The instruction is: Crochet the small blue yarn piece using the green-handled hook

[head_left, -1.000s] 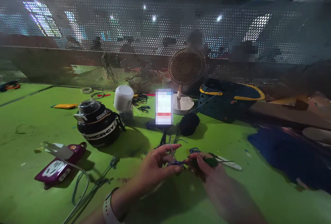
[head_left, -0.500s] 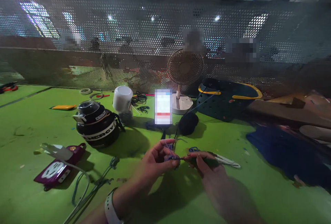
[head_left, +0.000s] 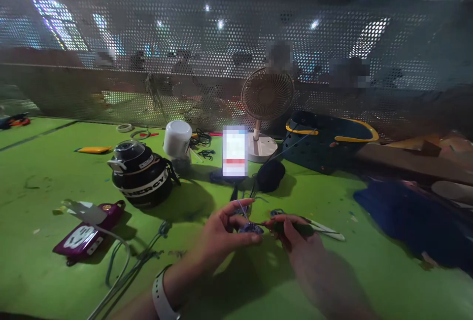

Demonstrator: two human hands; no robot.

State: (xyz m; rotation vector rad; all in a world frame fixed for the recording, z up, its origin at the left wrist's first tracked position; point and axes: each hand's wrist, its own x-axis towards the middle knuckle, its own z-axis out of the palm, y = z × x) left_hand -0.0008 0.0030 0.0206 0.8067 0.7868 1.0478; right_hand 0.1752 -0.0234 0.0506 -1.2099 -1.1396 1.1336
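Observation:
My left hand (head_left: 218, 234) pinches a small piece of purple crochet work (head_left: 252, 228) between thumb and fingers. A strand of the yarn runs over its raised index finger. My right hand (head_left: 301, 243) is closed round a crochet hook (head_left: 306, 230) with a dark green handle, its thin tip at the edge of the crochet work. Just beyond the hands lies a dark ball of yarn (head_left: 271, 176). A loose bit of blue-purple yarn (head_left: 278, 212) rests behind my right fingers. A slim white tool (head_left: 327, 230), partly hidden, lies beside that hand.
A lit phone (head_left: 235, 151) stands in front of a fan (head_left: 266, 94). Left are a black jug (head_left: 142, 182), a white tub (head_left: 178, 135) and a purple power strip (head_left: 86, 239) with cables. Right are a dark green basket (head_left: 325, 145) and blue cloth (head_left: 410, 219).
The crochet work has turned in my left fingers and shows more of its face. My left index finger is straighter. The view has shifted slightly.

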